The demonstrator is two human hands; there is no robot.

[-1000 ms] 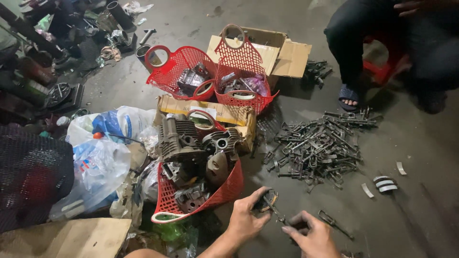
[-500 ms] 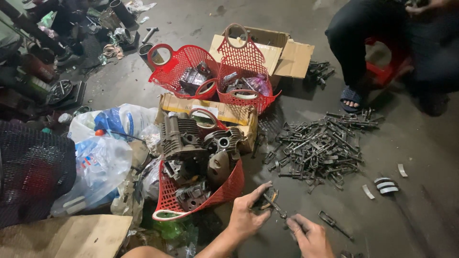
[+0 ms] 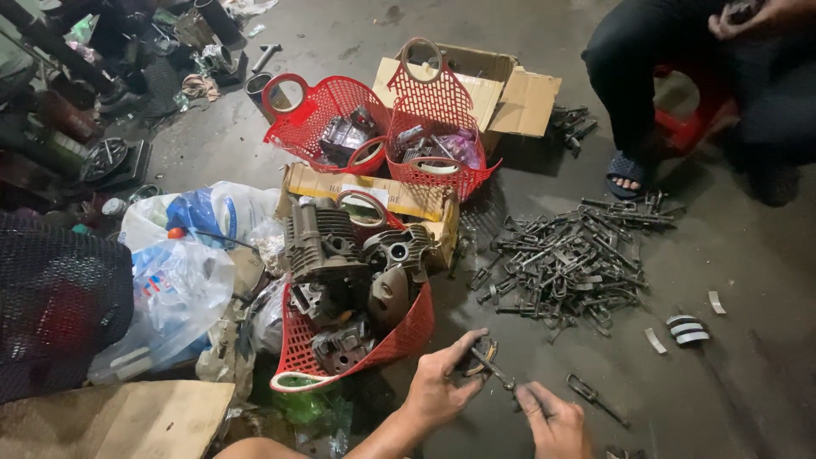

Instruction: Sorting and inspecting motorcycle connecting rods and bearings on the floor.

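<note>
Both hands are down at the bottom of the shot, working one small metal part point(image 3: 486, 364) together. The left hand point(image 3: 442, 387) is curled around the chunkier end of it, thumb up over the top, so that's a proper grasp. The right hand point(image 3: 552, 416) pinches the thin rod end that sticks out toward it, fingers closed on it. The part hangs just above the concrete floor point(image 3: 748, 365), right off the front corner of the nearest red basket point(image 3: 408, 327).

That basket is the easy landmark. It's crammed with greasy engine bits, finned cylinders and cases, piled higher than the rim. Behind it lies a flat cardboard box point(image 3: 408, 197), and beyond that two more red baskets point(image 3: 425, 110) stand side by side in front of an open carton point(image 3: 518, 98). To the right of the near basket there's a big heap of small metal levers point(image 3: 569, 259), and a single loose lever point(image 3: 595, 399) lies near the right hand. Left of the basket is a bunch of plastic bags point(image 3: 178, 272).

Another person point(image 3: 705, 93) sits on a red stool past the lever heap, one sandalled foot on the floor.
</note>
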